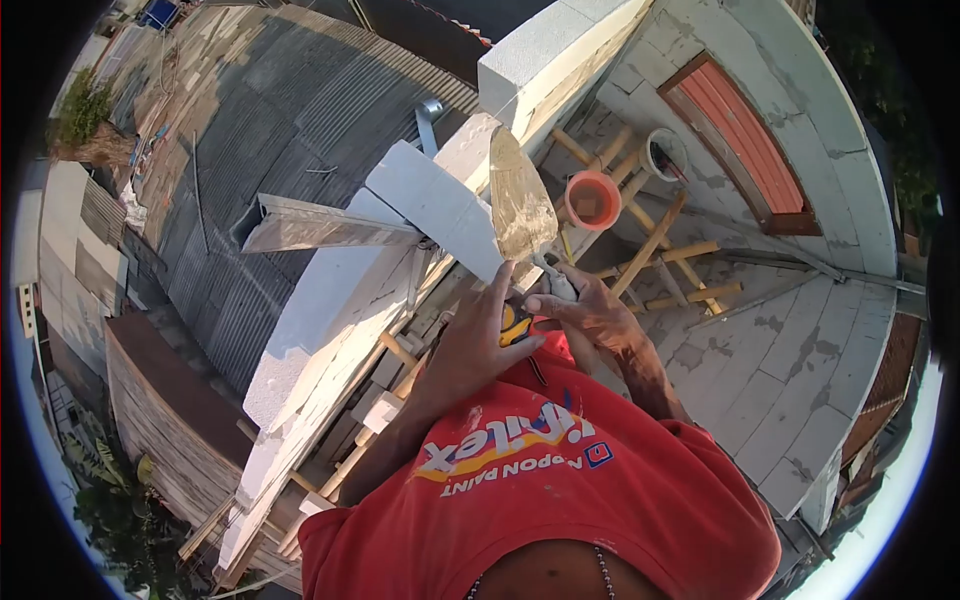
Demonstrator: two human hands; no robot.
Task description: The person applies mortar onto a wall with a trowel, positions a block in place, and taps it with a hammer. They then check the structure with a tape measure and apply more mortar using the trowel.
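My right hand point(592, 305) is closed around the handle of a trowel point(520, 195), its broad blade pointing up and away and smeared with dried mortar. In my left hand point(475, 335) sits a yellow-and-black object point(514, 325), which looks like a tape measure; the fingers partly hide it. My left index fingertip is at the lower edge of the trowel blade. Just beyond my hands runs a wall top of white lightweight blocks point(435, 200). A grey angled metal piece point(330, 228) juts out to the left across it.
An orange bucket point(592, 200) and a white bucket point(665, 155) stand at right among bamboo poles point(650, 245). Block walls surround a red-shuttered window point(740, 140). Corrugated roofing point(300, 110) lies below, beyond the wall edge at left. A metal scoop-like tool point(428, 125) rests by the blocks.
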